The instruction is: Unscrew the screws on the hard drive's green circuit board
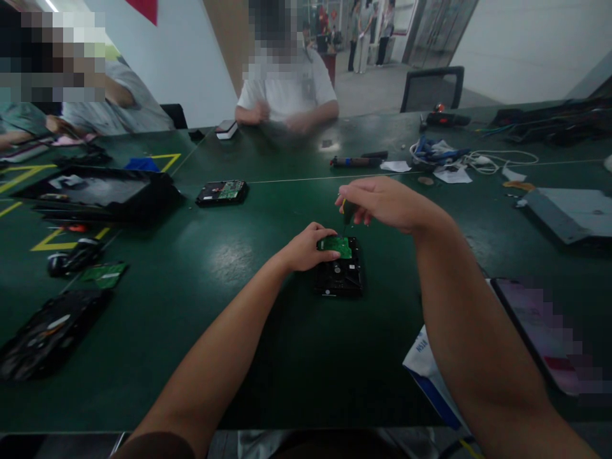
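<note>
A black hard drive (pixel 338 275) with a green circuit board (pixel 340 247) on top lies on the dark green table (pixel 268 331) in front of me. My left hand (pixel 306 247) rests on the drive's far left corner, fingers curled over the board's edge. My right hand (pixel 377 203) is above the drive, closed around the handle of a screwdriver (pixel 348 213) that points down at the board.
A second hard drive (pixel 222 192) lies farther left, with a black tray (pixel 95 194), a loose green board (pixel 102 274) and dark parts (pixel 48 331) at the left edge. Cables (pixel 449 156) and papers sit far right. A person (pixel 287 89) sits across the table.
</note>
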### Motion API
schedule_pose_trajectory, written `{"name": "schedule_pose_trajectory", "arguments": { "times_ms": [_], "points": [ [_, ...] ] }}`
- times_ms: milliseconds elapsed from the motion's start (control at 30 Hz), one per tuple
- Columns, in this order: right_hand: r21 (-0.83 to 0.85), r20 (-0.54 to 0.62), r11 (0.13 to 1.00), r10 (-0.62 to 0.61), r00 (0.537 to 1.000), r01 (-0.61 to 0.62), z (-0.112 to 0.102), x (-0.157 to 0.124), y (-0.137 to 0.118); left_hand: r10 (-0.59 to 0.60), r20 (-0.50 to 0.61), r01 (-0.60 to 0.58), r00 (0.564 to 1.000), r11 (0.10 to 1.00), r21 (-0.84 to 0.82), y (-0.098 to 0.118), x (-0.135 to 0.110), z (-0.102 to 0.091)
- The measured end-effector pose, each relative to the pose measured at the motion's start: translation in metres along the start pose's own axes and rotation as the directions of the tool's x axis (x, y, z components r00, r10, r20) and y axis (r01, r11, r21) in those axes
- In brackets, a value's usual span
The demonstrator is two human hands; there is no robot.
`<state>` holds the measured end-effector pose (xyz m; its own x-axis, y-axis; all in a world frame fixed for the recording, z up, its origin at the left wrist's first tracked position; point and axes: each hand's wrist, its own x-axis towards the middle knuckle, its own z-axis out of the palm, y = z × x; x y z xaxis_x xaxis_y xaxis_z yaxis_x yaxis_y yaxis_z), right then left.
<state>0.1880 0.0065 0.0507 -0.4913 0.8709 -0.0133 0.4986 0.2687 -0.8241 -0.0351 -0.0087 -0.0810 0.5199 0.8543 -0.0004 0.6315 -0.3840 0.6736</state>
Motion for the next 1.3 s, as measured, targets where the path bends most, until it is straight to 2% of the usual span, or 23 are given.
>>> {"name": "schedule_pose_trajectory", "arguments": {
  "times_ms": [100, 200, 267, 400, 600, 700, 800, 867, 1000, 1200, 1300],
  "points": [
    [-0.136, -0.099, 0.991, -0.022, 0.995, 0.009, -0.004, 0.003, 0.007, -0.01, -0.004, 0.01, 1.0, 1.0, -0.001, 0.0, 0.0, 0.0],
    [-0.154, -0.159, 0.988, -0.032, 0.987, 0.007, -0.003, 0.005, 0.01, -0.009, -0.01, 0.009, 1.0, 1.0, -0.003, 0.001, -0.001, 0.001],
    [-0.086, -0.138, 0.996, -0.037, 0.99, 0.025, -0.001, 0.004, 0.008, -0.002, -0.011, 0.002, 1.0, 1.0, 0.001, 0.001, -0.001, 0.001],
    [0.077, -0.025, 0.996, -0.042, 0.999, 0.044, 0.004, 0.002, 0.003, 0.001, -0.017, -0.001, 1.0, 1.0, -0.002, 0.002, -0.001, 0.0],
    [0.266, 0.063, 0.964, -0.025, 0.998, 0.007, 0.006, 0.001, 0.004, -0.002, -0.016, 0.002, 1.0, 1.0, -0.011, 0.002, -0.001, 0.001],
    [0.205, 0.046, 0.978, -0.046, 0.998, 0.036, 0.004, 0.002, 0.005, -0.006, -0.013, 0.006, 1.0, 1.0, -0.012, 0.001, -0.001, 0.001],
    [0.052, -0.048, 0.996, -0.063, 0.997, 0.066, 0.001, 0.003, 0.008, -0.014, -0.004, 0.014, 1.0, 1.0, -0.008, 0.002, -0.001, 0.0],
    [0.019, -0.101, 0.999, -0.041, 0.994, 0.043, 0.001, 0.005, 0.01, -0.013, -0.002, 0.013, 1.0, 1.0, -0.004, 0.002, -0.001, 0.0],
    [0.103, -0.109, 0.995, 0.023, 0.994, -0.012, 0.003, 0.008, 0.011, 0.004, -0.005, -0.004, 1.0, 1.0, 0.005, 0.002, -0.001, 0.0],
    [0.26, -0.004, 0.965, -0.007, 1.0, 0.007, 0.005, 0.006, 0.009, 0.007, -0.012, -0.007, 1.0, 1.0, 0.001, 0.001, -0.001, 0.0],
    [0.289, 0.006, 0.957, -0.01, 1.0, 0.008, 0.005, 0.006, 0.011, 0.001, -0.014, -0.001, 1.0, 1.0, -0.005, 0.001, -0.001, 0.001]
  ]
}}
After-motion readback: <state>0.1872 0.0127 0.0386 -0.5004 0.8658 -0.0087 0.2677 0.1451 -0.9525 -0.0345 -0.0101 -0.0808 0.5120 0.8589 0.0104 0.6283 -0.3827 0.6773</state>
